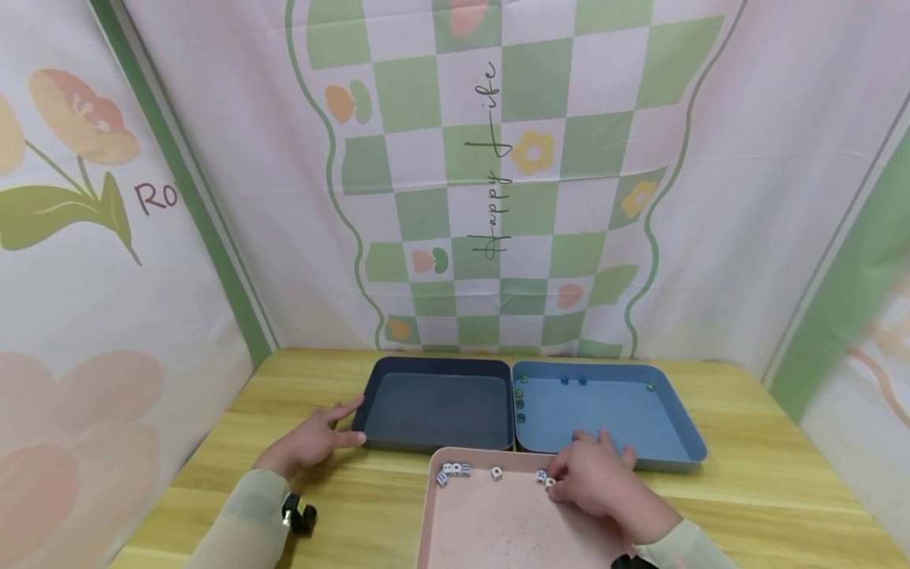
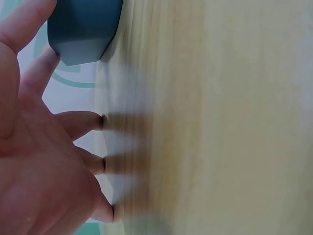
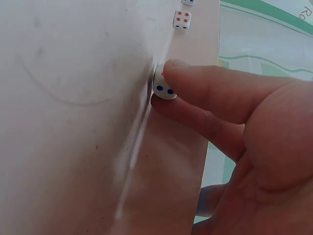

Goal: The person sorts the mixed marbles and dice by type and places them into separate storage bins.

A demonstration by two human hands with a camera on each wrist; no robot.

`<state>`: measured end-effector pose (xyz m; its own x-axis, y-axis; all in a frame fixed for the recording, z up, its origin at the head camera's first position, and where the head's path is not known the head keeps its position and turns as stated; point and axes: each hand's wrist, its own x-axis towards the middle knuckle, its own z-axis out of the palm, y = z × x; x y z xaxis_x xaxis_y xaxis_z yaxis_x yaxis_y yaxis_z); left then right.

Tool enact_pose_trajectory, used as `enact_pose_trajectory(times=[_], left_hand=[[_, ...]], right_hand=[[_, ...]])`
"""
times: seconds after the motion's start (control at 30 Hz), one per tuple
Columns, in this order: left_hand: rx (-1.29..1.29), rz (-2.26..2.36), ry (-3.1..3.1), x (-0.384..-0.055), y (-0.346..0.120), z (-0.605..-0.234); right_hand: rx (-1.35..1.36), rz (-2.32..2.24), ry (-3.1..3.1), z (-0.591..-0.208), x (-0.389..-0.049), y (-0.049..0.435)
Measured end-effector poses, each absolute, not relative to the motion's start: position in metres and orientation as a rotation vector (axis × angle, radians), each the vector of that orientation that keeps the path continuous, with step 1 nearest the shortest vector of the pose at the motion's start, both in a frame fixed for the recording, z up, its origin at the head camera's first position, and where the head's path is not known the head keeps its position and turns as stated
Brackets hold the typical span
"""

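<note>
At the pink tray's (image 1: 512, 521) far wall, my right hand (image 1: 593, 474) pinches a white die (image 3: 161, 89) between thumb and finger; blue pips show on the die's side. Close beside it sits another white die (image 1: 542, 476). A single die (image 1: 497, 473) stands farther left along the same wall, and several white dice (image 1: 456, 469) cluster in the far left corner. My left hand (image 1: 313, 441) spreads its fingers at the left end of the dark navy tray (image 1: 441, 366). Its thumb and index finger touch that tray, while the other fingertips reach down to the wooden table.
A blue tray (image 1: 611, 431) adjoins the dark tray on the right. Several small green dice (image 1: 520, 393) line its left wall, with blue dice (image 1: 565, 380) at the back and a green die (image 1: 650, 387) at the far right. A patterned curtain (image 1: 498, 197) hangs behind the table (image 1: 768, 442).
</note>
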<state>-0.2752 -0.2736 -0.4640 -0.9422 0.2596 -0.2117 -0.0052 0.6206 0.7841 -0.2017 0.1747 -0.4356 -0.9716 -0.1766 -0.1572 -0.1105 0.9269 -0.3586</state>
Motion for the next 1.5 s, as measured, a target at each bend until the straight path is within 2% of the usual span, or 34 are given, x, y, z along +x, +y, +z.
enact_pose_trajectory(times=[0.73,1.5], left_hand=[[0.195,1.240,2.536,-0.275,-0.273,-0.465],[0.189,1.242,2.536,-0.275,-0.272,-0.462]], right_hand=[[-0.249,-0.708,2.839,-0.419,-0.207,0.177],[-0.307,-0.892,2.863,-0.390,-0.245,0.165]])
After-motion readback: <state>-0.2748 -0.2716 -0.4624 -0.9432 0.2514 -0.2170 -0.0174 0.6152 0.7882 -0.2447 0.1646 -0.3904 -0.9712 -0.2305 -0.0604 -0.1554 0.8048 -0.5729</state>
